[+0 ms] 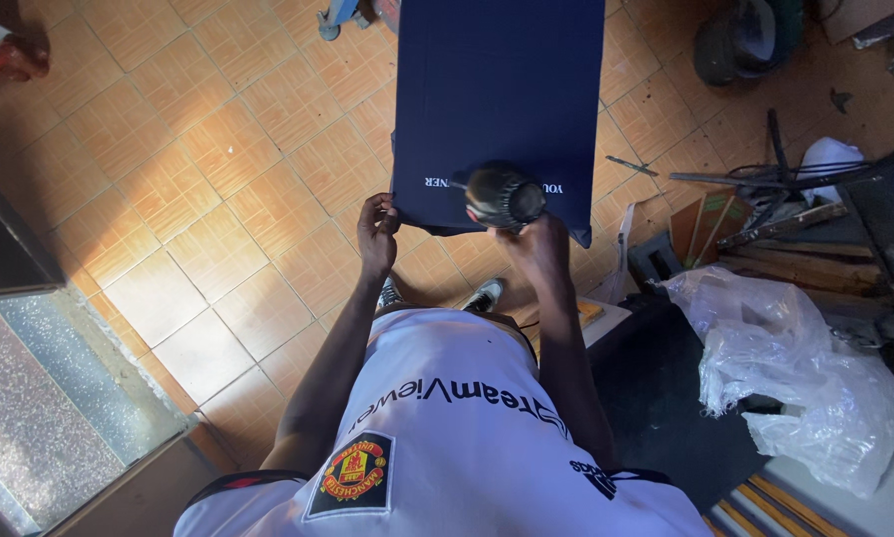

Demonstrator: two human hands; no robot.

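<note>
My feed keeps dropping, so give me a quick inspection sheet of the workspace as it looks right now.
Surface: dark blue board with white lettering, held above an orange tiled floor.
Job's things: black round power tool resting on the board's near edge.
Clutter: crumpled clear plastic sheet, wood offcuts, dark bucket.
Grips: left hand pinches the board's near edge; right hand is at the tool, grip closed on it.
Cables: thin dark wires or rods at right; cannot tell which.
Surroundings: speckled stone ledge at left.
</note>
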